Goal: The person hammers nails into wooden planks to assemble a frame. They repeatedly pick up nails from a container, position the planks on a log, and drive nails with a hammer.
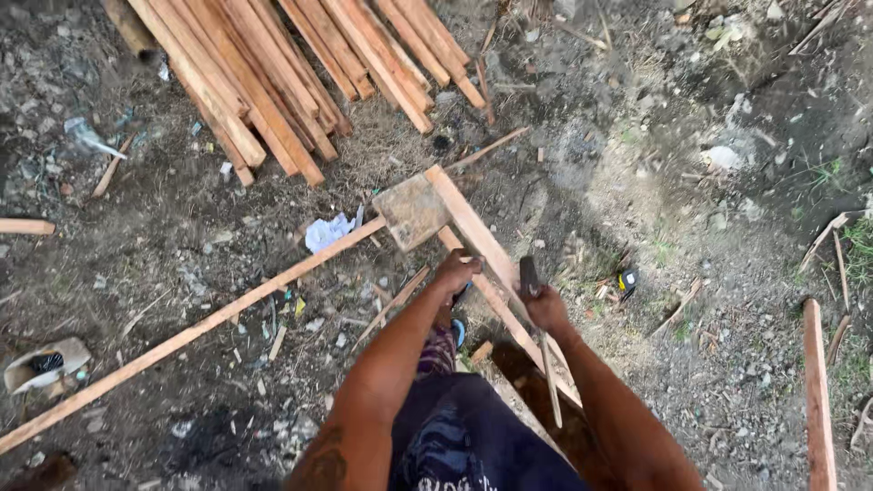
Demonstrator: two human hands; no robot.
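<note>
A long wooden slat (182, 338) is lying on the dirt ground (691, 273) at left. The wooden frame (482, 238) is being pressed by the left hand (455, 273), grip closed. A hammer (530, 277) is being clasped tightly in the right hand (548, 309).

arms bare | left forearm tattooed | dark blue printed shorts (464, 441)

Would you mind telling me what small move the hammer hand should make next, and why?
Probably bring the hammer down in a short stroke onto the wooden strip. The right hand holds the hammer raised with its head just above the strip, while the left hand rests on that strip, steadying it. The left fingers lie close to the head, so a light, controlled stroke seems wise. No nail is visible.
</note>
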